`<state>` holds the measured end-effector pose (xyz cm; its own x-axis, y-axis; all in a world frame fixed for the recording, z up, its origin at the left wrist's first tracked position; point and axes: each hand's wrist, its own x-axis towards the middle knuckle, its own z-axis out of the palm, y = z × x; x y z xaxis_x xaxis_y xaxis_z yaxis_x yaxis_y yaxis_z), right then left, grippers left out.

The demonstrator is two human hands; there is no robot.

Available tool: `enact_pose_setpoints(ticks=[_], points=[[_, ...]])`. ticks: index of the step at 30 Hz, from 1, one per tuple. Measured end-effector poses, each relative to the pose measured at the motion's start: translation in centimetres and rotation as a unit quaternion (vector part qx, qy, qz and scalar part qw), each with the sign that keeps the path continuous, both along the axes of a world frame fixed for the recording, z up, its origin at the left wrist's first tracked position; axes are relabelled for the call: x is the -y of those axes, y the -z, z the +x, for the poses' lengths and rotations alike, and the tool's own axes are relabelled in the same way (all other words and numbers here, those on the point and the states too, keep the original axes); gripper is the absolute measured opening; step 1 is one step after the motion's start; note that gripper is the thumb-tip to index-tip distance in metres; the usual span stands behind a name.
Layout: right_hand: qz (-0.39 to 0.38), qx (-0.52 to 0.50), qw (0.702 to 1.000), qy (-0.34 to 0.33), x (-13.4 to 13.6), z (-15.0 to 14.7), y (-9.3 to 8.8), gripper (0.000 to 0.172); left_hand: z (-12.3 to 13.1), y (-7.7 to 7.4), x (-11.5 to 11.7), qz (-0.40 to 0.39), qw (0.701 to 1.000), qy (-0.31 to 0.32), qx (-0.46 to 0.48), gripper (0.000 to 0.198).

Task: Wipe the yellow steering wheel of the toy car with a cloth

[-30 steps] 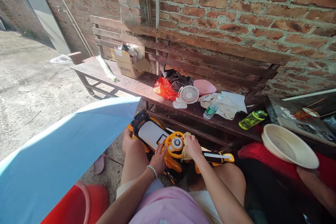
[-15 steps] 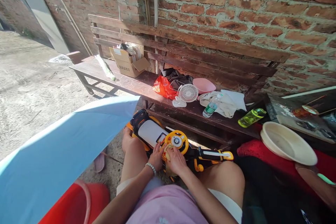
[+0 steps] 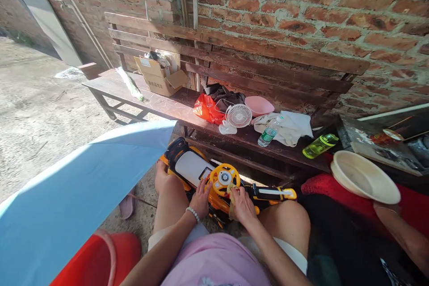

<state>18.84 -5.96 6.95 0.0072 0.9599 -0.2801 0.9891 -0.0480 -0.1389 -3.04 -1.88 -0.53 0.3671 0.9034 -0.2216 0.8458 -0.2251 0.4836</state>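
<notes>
Cloth (image 3: 231, 201) is bunched in the right hand (image 3: 243, 205), which has slid to the right side of the yellow toy wheel (image 3: 223, 178). The left hand (image 3: 200, 199) lies open on the toy car (image 3: 191, 167), between the legs (image 3: 167, 201), below 1 wooden bench (image 3: 150, 107).

Yellow-orange toy ride-on car (image 3: 191, 167)

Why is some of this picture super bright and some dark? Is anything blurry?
In the head view, sunlight glares on the ground and the wooden bench; the left hand and right hand look sharp, in softer light; the wide lens bends the brick wall.
</notes>
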Motion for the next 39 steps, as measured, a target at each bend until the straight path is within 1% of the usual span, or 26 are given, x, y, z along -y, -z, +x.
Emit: enact_pose_setpoints(ticks=[3,6,7,9,11,14,15,17,19,20,22,24,27,29,30,32,36,37,39], points=[[0.016,0.039,0.999,0.016,-0.8,1.5,-1.8,0.044,0.8,-0.6,0.1,0.024,0.999,0.042,0.002,0.096],[0.077,0.073,0.994,0.027,-1.9,3.5,-3.7,0.046,1.3,-1.5,0.2,0.004,0.997,0.080,-0.023,0.096],[0.089,0.088,0.992,0.032,-2.3,4.2,-4.1,0.046,1.4,-1.8,0.2,-0.005,0.996,0.086,-0.034,0.096],[0.084,0.114,0.990,0.026,-2.9,5.0,-4.5,0.042,1.4,-2.4,0.3,-0.019,0.994,0.091,-0.051,0.098],[0.056,0.132,0.990,-0.013,-3.1,4.6,-4.0,0.038,1.4,-2.9,0.3,-0.027,0.994,0.091,-0.060,0.099],[-0.025,0.159,0.984,-0.077,-2.3,2.1,-2.0,0.038,1.5,-3.5,0.3,-0.043,0.993,0.087,-0.074,0.101],[-0.063,0.171,0.980,-0.082,-1.9,1.1,-1.3,0.037,1.5,-3.6,0.3,-0.048,0.992,0.086,-0.077,0.101],[-0.093,0.180,0.976,-0.078,-1.1,-0.5,-0.1,0.037,1.5,-3.6,0.2,-0.052,0.992,0.088,-0.077,0.101],[-0.092,0.168,0.979,-0.073,-0.6,-1.2,0.3,0.037,1.4,-3.5,0.2,-0.052,0.992,0.092,-0.073,0.101],[-0.087,0.157,0.981,-0.072,-0.6,-1.2,0.1,0.038,1.4,-3.3,0.2,-0.051,0.992,0.092,-0.070,0.102],[-0.065,0.122,0.988,-0.068,-1.1,-0.5,-0.9,0.040,1.4,-2.9,0.2,-0.044,0.993,0.089,-0.060,0.101],[-0.023,0.082,0.995,-0.053,-2.0,0.8,-2.6,0.041,1.4,-2.2,0.2,-0.037,0.995,0.081,-0.047,0.098],[0.070,0.029,0.997,0.003,-3.9,2.9,-5.0,0.044,1.4,-1.3,0.2,-0.032,0.997,0.074,-0.015,0.098],[0.127,0.013,0.991,0.049,-5.1,3.9,-5.7,0.052,1.4,-0.8,0.2,-0.037,0.997,0.072,0.005,0.101],[0.151,0.011,0.986,0.066,-5.4,4.0,-5.5,0.056,1.3,-0.7,0.2,-0.040,0.997,0.072,0.011,0.103],[0.174,0.019,0.981,0.081,-5.7,3.5,-4.0,0.059,1.2,-0.6,0.1,-0.044,0.997,0.069,0.014,0.102],[0.153,0.068,0.983,0.076,-4.5,0.8,0.5,0.054,1.1,-0.5,0.0,-0.044,0.996,0.073,0.009,0.099],[0.152,0.085,0.981,0.087,-4.2,0.3,1.4,0.054,1.0,-0.5,0.0,-0.042,0.996,0.077,0.010,0.099],[0.142,0.112,0.978,0.107,-3.6,-0.3,2.4,0.052,0.9,-0.3,-0.1,-0.035,0.996,0.082,0.017,0.099]])
